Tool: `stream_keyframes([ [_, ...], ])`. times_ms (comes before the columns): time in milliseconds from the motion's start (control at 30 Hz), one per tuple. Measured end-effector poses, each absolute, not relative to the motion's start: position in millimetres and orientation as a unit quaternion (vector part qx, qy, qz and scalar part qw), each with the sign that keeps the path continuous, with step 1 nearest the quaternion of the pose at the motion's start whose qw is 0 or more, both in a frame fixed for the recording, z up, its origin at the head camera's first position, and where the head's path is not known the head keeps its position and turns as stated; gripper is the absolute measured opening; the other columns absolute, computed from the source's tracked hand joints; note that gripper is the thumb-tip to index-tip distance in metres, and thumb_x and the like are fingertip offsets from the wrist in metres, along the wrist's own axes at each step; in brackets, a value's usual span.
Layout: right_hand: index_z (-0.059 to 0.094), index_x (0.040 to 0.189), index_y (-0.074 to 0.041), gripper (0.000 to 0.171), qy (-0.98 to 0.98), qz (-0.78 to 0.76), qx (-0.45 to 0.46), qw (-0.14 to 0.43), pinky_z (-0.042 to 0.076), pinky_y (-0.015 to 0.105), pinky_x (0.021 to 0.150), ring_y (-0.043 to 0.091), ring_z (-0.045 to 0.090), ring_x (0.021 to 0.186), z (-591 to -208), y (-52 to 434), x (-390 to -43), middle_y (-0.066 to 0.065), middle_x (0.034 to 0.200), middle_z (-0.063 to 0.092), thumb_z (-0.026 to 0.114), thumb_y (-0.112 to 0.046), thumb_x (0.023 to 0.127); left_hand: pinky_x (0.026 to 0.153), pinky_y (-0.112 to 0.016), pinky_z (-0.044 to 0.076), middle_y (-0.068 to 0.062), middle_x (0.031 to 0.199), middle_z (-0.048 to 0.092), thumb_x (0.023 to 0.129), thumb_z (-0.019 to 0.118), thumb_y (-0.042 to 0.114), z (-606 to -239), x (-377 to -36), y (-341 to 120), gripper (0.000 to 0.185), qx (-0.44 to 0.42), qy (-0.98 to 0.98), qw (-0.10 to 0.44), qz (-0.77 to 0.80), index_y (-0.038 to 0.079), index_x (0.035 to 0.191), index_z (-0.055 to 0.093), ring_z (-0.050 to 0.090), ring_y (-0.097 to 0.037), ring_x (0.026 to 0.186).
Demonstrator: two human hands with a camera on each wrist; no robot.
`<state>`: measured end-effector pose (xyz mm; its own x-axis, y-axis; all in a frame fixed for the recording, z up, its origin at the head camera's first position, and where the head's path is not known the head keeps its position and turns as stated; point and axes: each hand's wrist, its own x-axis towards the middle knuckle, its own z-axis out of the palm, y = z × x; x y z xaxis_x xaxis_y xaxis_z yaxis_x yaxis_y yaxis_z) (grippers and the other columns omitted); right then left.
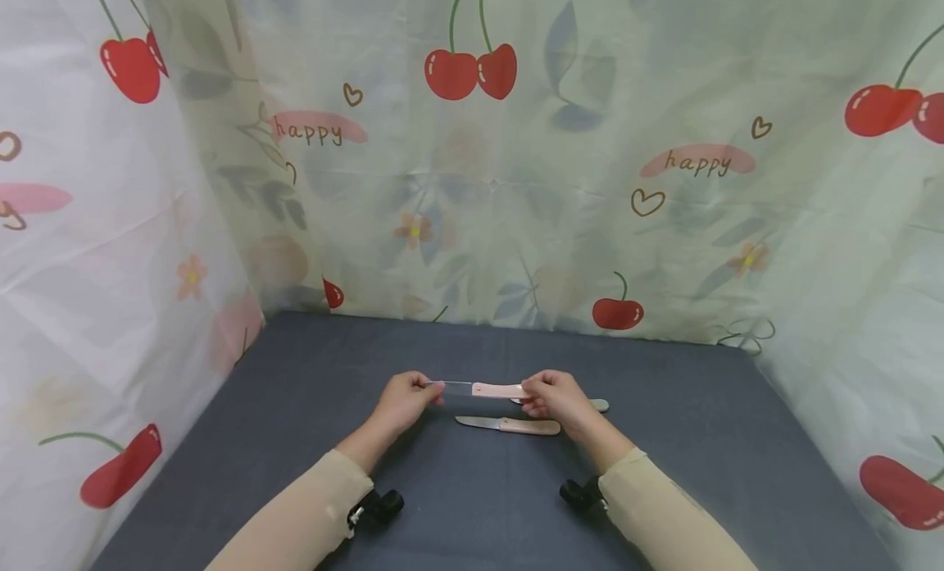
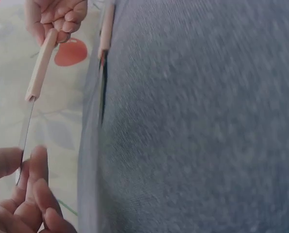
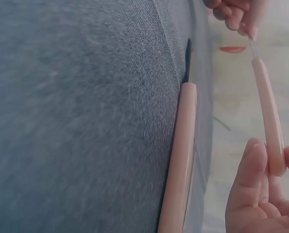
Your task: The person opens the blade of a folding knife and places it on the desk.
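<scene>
Main risk as I read it: the left hand is pinching the bare blade end of the raised knife, so any twist or pull from the other end could drag the edge across the fingertips; a loose pinch could also let the knife drop onto the second knife lying on the grey table just beneath and nearer to me. Left hand: fingers curled together, thumb and forefinger clamped on the blade tip, nothing else touched. Right hand: fingers curled round the butt of the pink handle, holding it level above the table (grip looks light, only the fingertips in contact, from the right wrist view). The raised knife spans the gap between both hands, clear of the table. Just beyond the right hand, past the raised knife, a grey-green tip of a third utensil shows; what it is I cannot tell.
</scene>
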<state>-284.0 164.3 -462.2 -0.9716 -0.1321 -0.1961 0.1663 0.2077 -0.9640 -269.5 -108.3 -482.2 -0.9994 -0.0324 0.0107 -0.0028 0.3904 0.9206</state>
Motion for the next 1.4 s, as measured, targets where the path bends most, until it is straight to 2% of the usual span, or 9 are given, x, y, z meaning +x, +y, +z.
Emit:
stream_keyframes([
  [233,0.067,0.099,0.006,0.018,0.802,-0.585,0.020,0.116,0.057,0.029,0.061,0.015,0.066,0.065,-464,146,-298,0.017,0.085,0.071,0.063,-0.012,0.096,0.060,-0.030,0.038,-0.004,0.074,0.073,0.092,0.074,0.029,-484,-279,-116,0.029,0.070,-0.870,0.036,-0.487,0.007,0.076,0.064,0.054,-0.017,0.066],
  [367,0.069,0.092,0.005,0.021,0.829,-0.546,0.016,0.115,0.057,0.029,0.060,0.014,0.065,0.062,-464,136,-303,0.013,0.079,0.069,0.063,-0.014,0.098,0.057,-0.031,0.039,-0.002,0.075,0.071,0.092,0.073,0.034,-481,-284,-120,0.031,0.096,-0.892,0.020,-0.441,0.009,0.075,0.070,0.052,-0.019,0.063],
  [600,0.071,0.083,0.001,0.027,0.878,-0.464,0.008,0.117,0.055,0.029,0.055,0.015,0.064,0.057,-463,127,-307,0.010,0.073,0.068,0.064,-0.021,0.098,0.057,-0.031,0.040,0.000,0.070,0.072,0.092,0.071,0.036,-481,-290,-125,0.035,0.109,-0.907,-0.018,-0.407,0.010,0.069,0.066,0.054,-0.018,0.062],
  [833,0.072,0.075,-0.001,0.036,0.920,-0.377,-0.007,0.112,0.054,0.029,0.052,0.015,0.063,0.051,-466,118,-313,0.008,0.064,0.067,0.064,-0.027,0.099,0.055,-0.029,0.038,0.001,0.063,0.066,0.095,0.068,0.039,-482,-294,-129,0.040,0.107,-0.927,-0.047,-0.358,0.012,0.065,0.070,0.051,-0.017,0.058],
  [1067,0.072,0.069,-0.005,0.040,0.947,-0.305,-0.005,0.099,0.051,0.028,0.049,0.015,0.060,0.048,-468,112,-317,0.005,0.059,0.064,0.066,-0.032,0.098,0.058,-0.032,0.040,-0.001,0.066,0.066,0.096,0.064,0.045,-480,-298,-129,0.045,0.113,-0.940,-0.073,-0.314,0.013,0.065,0.072,0.055,-0.019,0.063],
  [1233,0.071,0.067,-0.008,0.041,0.960,-0.262,-0.011,0.100,0.049,0.030,0.051,0.016,0.059,0.048,-467,107,-315,0.005,0.055,0.062,0.066,-0.033,0.098,0.055,-0.034,0.040,-0.003,0.067,0.065,0.095,0.064,0.051,-478,-299,-129,0.049,0.123,-0.949,-0.088,-0.278,0.014,0.064,0.071,0.056,-0.020,0.061],
  [1400,0.070,0.063,-0.009,0.043,0.966,-0.238,-0.012,0.098,0.047,0.031,0.055,0.016,0.058,0.047,-468,105,-316,0.003,0.052,0.060,0.066,-0.034,0.098,0.054,-0.035,0.042,-0.008,0.074,0.063,0.092,0.065,0.057,-476,-300,-128,0.051,0.134,-0.957,-0.094,-0.238,0.010,0.072,0.070,0.056,-0.023,0.063],
])
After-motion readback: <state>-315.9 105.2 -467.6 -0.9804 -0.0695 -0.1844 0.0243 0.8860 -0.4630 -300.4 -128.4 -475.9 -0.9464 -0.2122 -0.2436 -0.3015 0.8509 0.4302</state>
